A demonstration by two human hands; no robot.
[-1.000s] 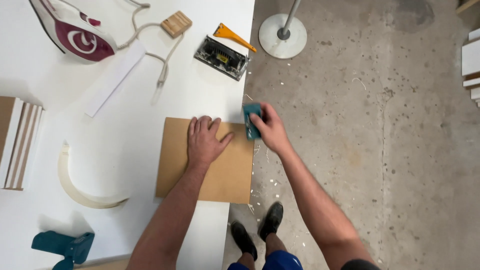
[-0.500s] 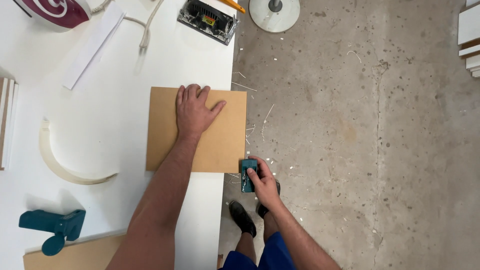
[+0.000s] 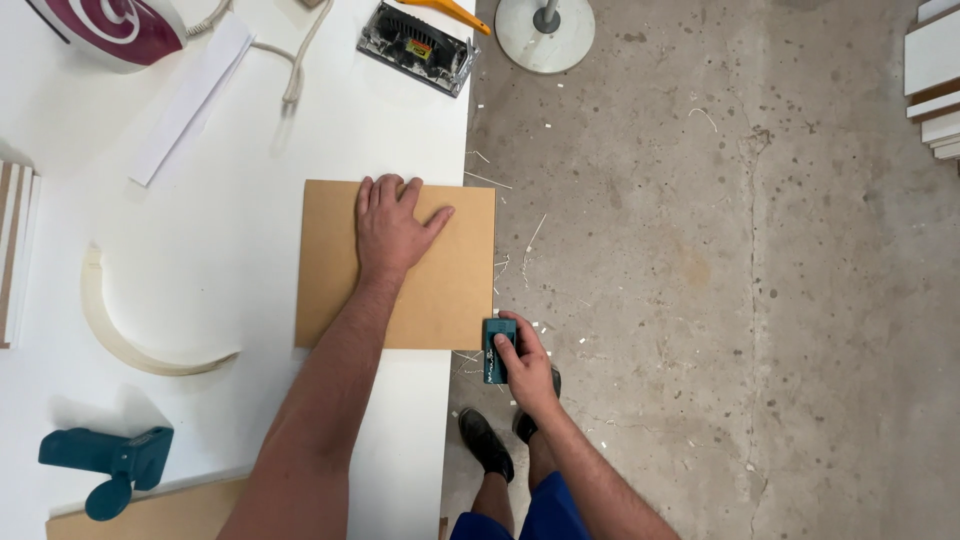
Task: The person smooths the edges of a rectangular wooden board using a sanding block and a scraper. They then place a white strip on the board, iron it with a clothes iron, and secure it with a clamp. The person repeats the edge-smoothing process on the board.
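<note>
**Flat palm on a brown board, teal tool at its corner**

The left hand (image 3: pixel 393 228) lies flat on a square brown board (image 3: pixel 440 290), fingers spread and straight, palm pressed to its smooth, matte, fibreboard-like face. The board rests on the white table (image 3: pixel 200 280), and its right edge juts slightly past the table's edge.

The right hand (image 3: pixel 525 365) grips a small teal block-shaped tool (image 3: pixel 497 352), fingers curled over the top of it. The tool sits against the board's right edge, at the near corner, just off the side of the table. Thin pale slivers and chips are scattered on the concrete floor (image 3: pixel 720 300) below this edge; the floor is grey, speckled and cracked.

Elsewhere on the table: a curved pale strip (image 3: pixel 130 340), arc-shaped and thin, lies to the left of the board. A teal clamp-like tool (image 3: pixel 105 460) rests near the front left corner, beside another brown panel (image 3: pixel 150 512). At the far edge are a maroon and white iron (image 3: pixel 115 25) with its pale cord, a long white strip (image 3: pixel 190 98), and a dark rectangular device (image 3: pixel 415 48) with a clear casing. A stack of white-faced boards (image 3: pixel 15 250) shows layered brown edges at the left. A round white stand base (image 3: pixel 545 35) stands on the floor.
</note>
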